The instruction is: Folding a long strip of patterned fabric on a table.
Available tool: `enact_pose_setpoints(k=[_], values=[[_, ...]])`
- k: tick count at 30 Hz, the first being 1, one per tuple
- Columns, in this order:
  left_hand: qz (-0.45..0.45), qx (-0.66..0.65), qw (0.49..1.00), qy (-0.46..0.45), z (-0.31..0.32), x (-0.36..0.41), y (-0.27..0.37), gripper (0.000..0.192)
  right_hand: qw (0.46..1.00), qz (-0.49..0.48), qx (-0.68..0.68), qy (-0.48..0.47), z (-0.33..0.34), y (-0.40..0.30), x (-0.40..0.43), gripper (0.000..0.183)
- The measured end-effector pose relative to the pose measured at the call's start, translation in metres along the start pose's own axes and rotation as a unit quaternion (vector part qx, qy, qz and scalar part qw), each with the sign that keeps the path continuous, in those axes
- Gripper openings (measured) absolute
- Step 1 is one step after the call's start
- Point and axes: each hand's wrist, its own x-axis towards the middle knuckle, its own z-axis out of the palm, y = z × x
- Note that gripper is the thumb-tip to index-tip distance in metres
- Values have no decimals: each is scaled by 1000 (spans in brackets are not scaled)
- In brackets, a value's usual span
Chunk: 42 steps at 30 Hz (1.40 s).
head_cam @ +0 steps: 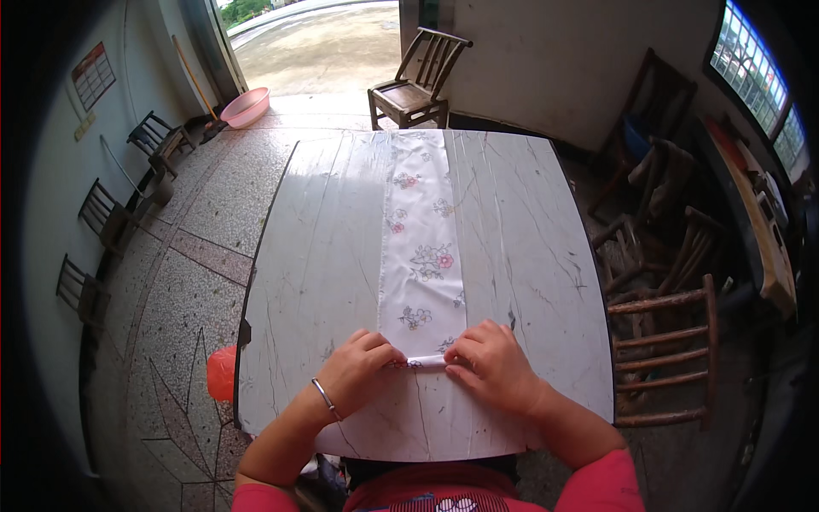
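Observation:
A long strip of white floral-print fabric (pixel 422 224) lies lengthwise on a table with a marble-patterned top (pixel 320 256). Its near end is rolled or folded into a narrow band. My left hand (pixel 361 365), with a silver-coloured bangle at the wrist, pinches the left end of that band between thumb and fingers. At the band's right end, my right hand (pixel 489 365) pinches the fabric in the same way. Both hands rest low over the table, a short stretch of the rolled edge showing between them. The fingertips partly cover the fabric's near corners.
A wooden chair (pixel 413 96) stands beyond the table's far edge; another (pixel 665 358) is close on the right. An orange-red plastic bag or object (pixel 222 373) shows at the left edge. Small chairs line the left wall, and a pink basin (pixel 246 109) sits near the doorway.

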Motion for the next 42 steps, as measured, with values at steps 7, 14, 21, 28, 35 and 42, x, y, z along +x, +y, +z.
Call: enact_pose_setpoints(k=[7,14,21,28,35,42], values=[[-24,-44,999,-1,-1,3,-4,6,1000,7,-11,23,6,5,0,10],[-17,-43,999,4,-1,3,-4,5,999,7,-44,6,2,-2,1,11],[-22,-33,999,5,2,4,-4,4,998,0,-63,7,6,-8,1,17],[-17,-14,1000,-6,4,1,-5,4,996,4,-90,-26,2,-10,-1,22],[-13,-35,997,-64,1,-1,2,4,997,-59,-41,35,4,-13,-2,20],[-132,-91,987,-25,1,2,3,9,998,-54,-33,20,11,-16,-1,14]])
